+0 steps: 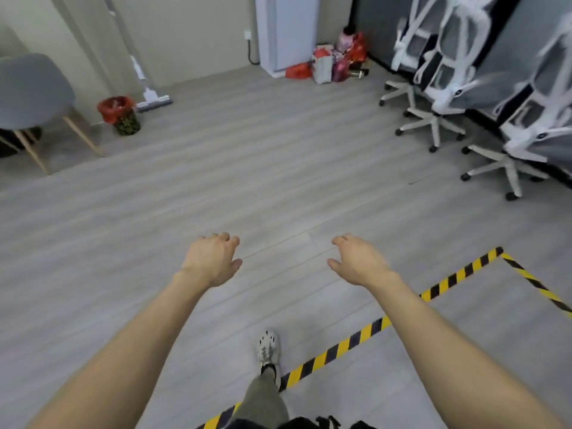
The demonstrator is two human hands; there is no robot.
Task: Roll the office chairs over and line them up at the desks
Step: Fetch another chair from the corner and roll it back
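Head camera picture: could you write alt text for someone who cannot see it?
A person's empty left hand and right hand reach forward, loosely curled and touching nothing, over a grey floor. Three white office chairs stand at the far right beside a dark partition; yellow-and-black tape crosses the floor by the person's shoe.

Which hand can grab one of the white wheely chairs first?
Probably the right hand: the white office chairs stand far off on the right side, so it is nearer them than the left hand. Both hands are open and hold nothing.
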